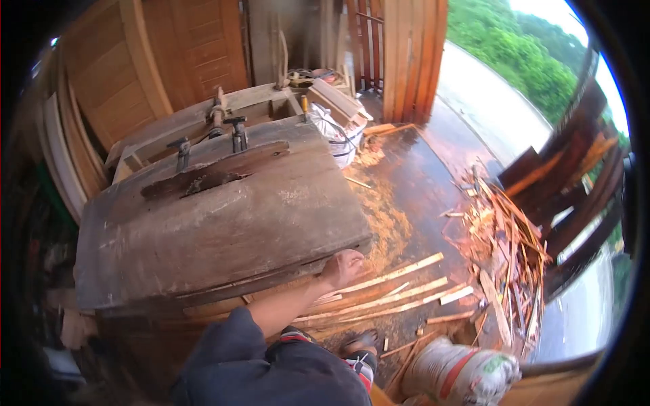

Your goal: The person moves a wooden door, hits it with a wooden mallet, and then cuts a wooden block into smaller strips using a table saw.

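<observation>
My left hand is at the near right corner of a worn wooden workbench top, at or against its edge. The fingers look bent, but blur and the angle hide whether they grip anything. My right hand is out of view. A long, dark, rough-edged hollow runs along the far part of the bench top. Beyond it two dark metal clamps stand upright at the far edge. Long thin wood strips lie below my hand, beside the bench.
Wood offcuts are heaped on the right, with sawdust on the wet floor. A stuffed white sack lies near my feet. Behind the bench stand wooden door panels and a white bag. Dark planks lean at far right.
</observation>
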Tool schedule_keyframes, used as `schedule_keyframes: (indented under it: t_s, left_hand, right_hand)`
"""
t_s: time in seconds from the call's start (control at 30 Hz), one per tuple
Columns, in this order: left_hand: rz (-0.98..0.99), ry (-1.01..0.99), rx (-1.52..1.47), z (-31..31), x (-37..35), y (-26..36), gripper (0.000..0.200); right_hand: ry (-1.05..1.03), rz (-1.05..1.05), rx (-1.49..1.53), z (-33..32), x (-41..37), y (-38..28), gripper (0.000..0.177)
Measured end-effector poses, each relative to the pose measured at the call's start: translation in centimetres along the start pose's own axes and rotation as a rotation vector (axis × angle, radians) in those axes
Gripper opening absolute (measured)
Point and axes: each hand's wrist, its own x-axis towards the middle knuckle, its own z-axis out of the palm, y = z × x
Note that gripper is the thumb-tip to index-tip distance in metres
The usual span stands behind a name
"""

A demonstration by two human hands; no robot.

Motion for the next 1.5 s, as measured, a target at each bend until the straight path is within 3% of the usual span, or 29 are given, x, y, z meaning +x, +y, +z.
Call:
schedule_keyframes:
  t_s: [0.07, 0.2, 0.23, 0.33, 0.37, 0.47, 0.5, 0.7, 0.73, 0.77, 0.8, 0.83, 0.93, 0.97, 1.1, 1.2, 1.33, 1.47, 1.5]
  left_hand:
    - [-0.252, -0.017, -0.057, 1.3, 4.7, 0.3, 0.03]
    - [-0.294, 0.262, 0.092, 4.6, 12.8, -2.4, 0.03]
    - [-0.412, 0.309, 0.101, 4.1, 14.2, -1.6, 0.031]
    - [-0.332, 0.607, 0.313, 4.2, 17.3, -3.4, 0.033]
    - [-0.447, 0.528, 0.274, 3.6, 18.0, -3.8, 0.049]
    - [-0.566, 0.644, 0.557, 4.5, 19.6, -8.5, 0.073]
    - [-0.734, 0.524, 0.539, 3.8, 20.1, -9.1, 0.089]
    - [-0.888, 0.581, 0.696, 1.6, 26.8, -11.5, 0.096]
    - [-0.9, 0.632, 0.687, 0.9, 28.0, -12.9, 0.095]
    - [-0.911, 0.693, 0.677, -0.1, 29.5, -14.4, 0.095]
    - [-0.921, 0.759, 0.669, -1.5, 31.1, -15.8, 0.095]
    - [-0.957, 0.877, 0.624, -3.1, 32.8, -17.1, 0.095]
    - [-1.022, 1.236, 0.637, -7.2, 36.3, -23.2, 0.094]
    - [-1.043, 1.301, 0.608, -8.6, 37.1, -22.7, 0.092]
    - [-1.29, 1.364, 0.654, -11.3, 39.7, -24.5, 0.081]
    - [-1.344, 1.359, 0.654, -11.9, 40.9, -24.8, 0.072]
    - [-1.384, 1.464, 0.69, -11.9, 42.0, -26.5, 0.068]
    - [-1.394, 1.598, 0.669, -12.2, 43.4, -26.7, 0.069]
    - [-1.41, 1.606, 0.661, -12.5, 43.6, -26.9, 0.07]
  right_hand:
    - [-0.042, -0.041, -0.021, 0.8, 5.6, -5.9, 0.025]
    - [-0.138, -0.134, -0.094, 2.6, 17.2, -19.2, 0.028]
    - [-0.16, -0.162, -0.124, 2.9, 19.7, -23.1, 0.029]
    - [-0.218, -0.237, -0.183, 4.4, 26.1, -35.2, 0.032]
    - [-0.235, -0.268, -0.203, 5.2, 27.9, -38.9, 0.033]
    - [-0.297, -0.356, -0.252, 8.2, 32.6, -49.7, 0.036]
    - [-0.321, -0.381, -0.266, 9.7, 33.9, -52.7, 0.037]
    - [-0.566, -0.475, -0.304, 22.7, 39.5, -65.1, 0.044]
    - [-0.624, -0.453, -0.311, 26.0, 38.3, -66.2, 0.045]
    - [-0.783, -0.537, -0.26, 29.2, 36.7, -67.3, 0.032]
    - [-0.748, -0.505, -0.278, 33.2, 37.0, -67.9, 0.041]
    - [-0.734, -0.661, -0.299, 38.0, 35.4, -68.8, 0.015]
    - [-0.906, -0.596, -0.472, 48.2, 31.8, -70.6, 0.021]
    - [-0.976, -0.657, -0.55, 50.7, 29.5, -71.8, 0.024]
    - [-1.146, -0.865, -0.738, 61.9, 22.2, -76.6, 0.03]
    - [-1.277, -0.904, -0.777, 69.2, 16.5, -79.5, 0.031]
    - [-1.581, -1.169, -0.941, 77.9, 5.9, -81.4, 0.033]
    - [-1.934, -1.125, -0.745, 87.3, -5.9, -80.5, 0.026]
    - [-2.004, -1.224, -0.755, 88.7, -10.4, -80.7, 0.023]
